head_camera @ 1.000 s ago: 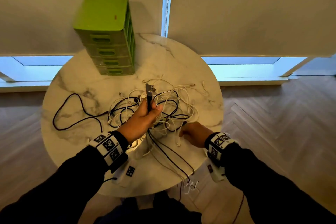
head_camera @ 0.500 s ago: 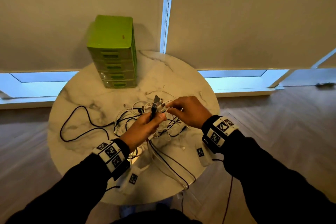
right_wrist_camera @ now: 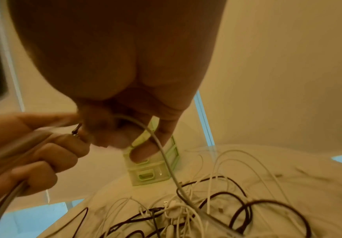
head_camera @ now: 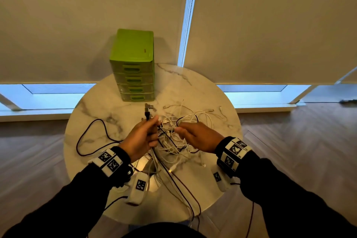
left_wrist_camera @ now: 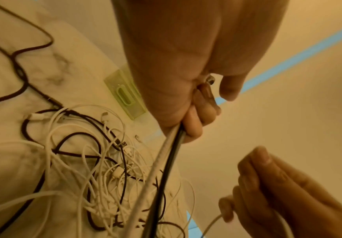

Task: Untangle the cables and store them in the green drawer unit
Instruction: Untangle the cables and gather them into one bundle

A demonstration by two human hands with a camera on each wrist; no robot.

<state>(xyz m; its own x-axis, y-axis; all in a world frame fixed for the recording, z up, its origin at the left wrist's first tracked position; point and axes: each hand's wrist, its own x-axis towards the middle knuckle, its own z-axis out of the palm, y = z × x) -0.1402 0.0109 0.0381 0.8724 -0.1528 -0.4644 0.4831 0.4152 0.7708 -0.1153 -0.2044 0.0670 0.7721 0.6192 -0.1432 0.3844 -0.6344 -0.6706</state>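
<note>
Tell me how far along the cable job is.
Early. Nothing looks stored: the green drawer unit shows all drawers closed. In hand: the left hand grips a few gathered cable ends, and the right hand pinches a white cable. Left: most of the tangle on the table.

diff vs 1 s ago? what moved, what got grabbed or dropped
The right hand came up from the near table edge to the cable tangle beside the left hand and now pinches a white cable. Unchanged: the left hand's grip on the black and grey cables, plugs up; green drawer unit shut at the back of the table.
</note>
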